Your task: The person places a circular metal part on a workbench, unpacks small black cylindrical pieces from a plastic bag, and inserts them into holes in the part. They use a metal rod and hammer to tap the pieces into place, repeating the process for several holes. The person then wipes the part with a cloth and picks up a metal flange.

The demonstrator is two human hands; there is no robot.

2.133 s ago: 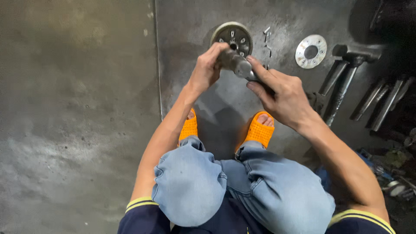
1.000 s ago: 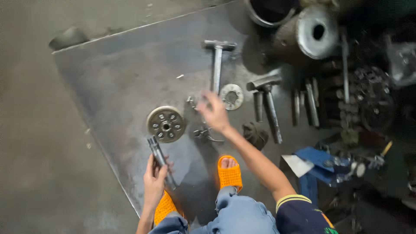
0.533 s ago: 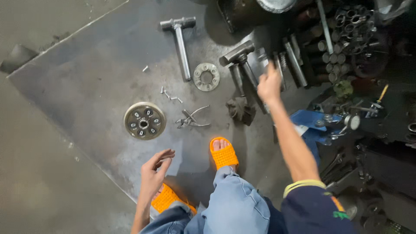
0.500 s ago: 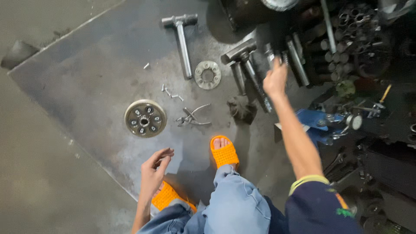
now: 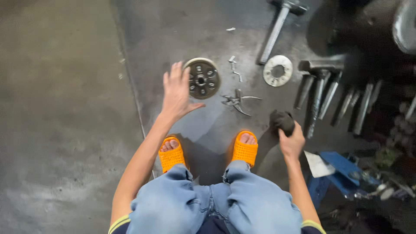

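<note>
Left hand (image 5: 177, 93) spread wide, fingers splayed, holding nothing, hovering just beside the round dark metal disc with a ring of bolt holes (image 5: 202, 79). Right hand (image 5: 291, 141) closed around a crumpled dark rag (image 5: 281, 121), near the lower ends of the tool row.

Disc lying flat on the grey steel floor plate (image 5: 182, 26), close to the plate's left edge. Likely heavy and stiff, probably greasy and slick; best gripped across the rim with fingers on opposite sides, or hooked through the centre hole. Rag soft, light, easily bunched in one fist, as now.

Just right of the disc, a pair of steel pliers (image 5: 237, 101) with splayed handles, and small loose metal bits (image 5: 234, 69) above them. Further right, a flat silver ring-shaped flange (image 5: 277, 71). Towards the plate's far edge, a long threaded T-handled rod (image 5: 274, 32). Along the right side, a row of dark hammers and punches (image 5: 329, 91). Orange slide sandals (image 5: 245, 151) planted on the plate near its near edge.
</note>
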